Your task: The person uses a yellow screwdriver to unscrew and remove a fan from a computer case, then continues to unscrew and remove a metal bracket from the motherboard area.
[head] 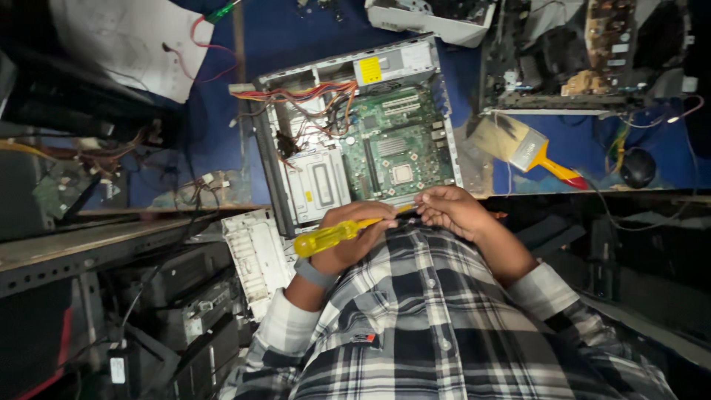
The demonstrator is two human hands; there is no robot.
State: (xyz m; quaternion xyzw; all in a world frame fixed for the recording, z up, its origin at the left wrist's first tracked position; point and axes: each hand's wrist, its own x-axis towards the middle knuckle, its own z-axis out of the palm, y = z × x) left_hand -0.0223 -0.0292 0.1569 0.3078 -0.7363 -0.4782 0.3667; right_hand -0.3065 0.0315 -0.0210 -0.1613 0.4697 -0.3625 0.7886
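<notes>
My left hand (354,235) is closed around the yellow translucent handle of a screwdriver (326,237), held level in front of my plaid shirt. A grey band sits on that wrist. My right hand (450,210) pinches the screwdriver's far end, with the tip hidden under the fingers. Both hands hover at the near edge of an open computer case (275,167) lying flat on the blue table. Inside it are a green motherboard (400,144), a white drive cage (318,185) and a bundle of orange and coloured wires (304,95).
A wide paintbrush (518,144) with a yellow and red handle lies right of the case, with a black mouse (637,167) beyond it. Another opened chassis (585,55) stands at the back right, and a white sheet (126,41) at the back left. A white panel (255,255) leans below the table edge.
</notes>
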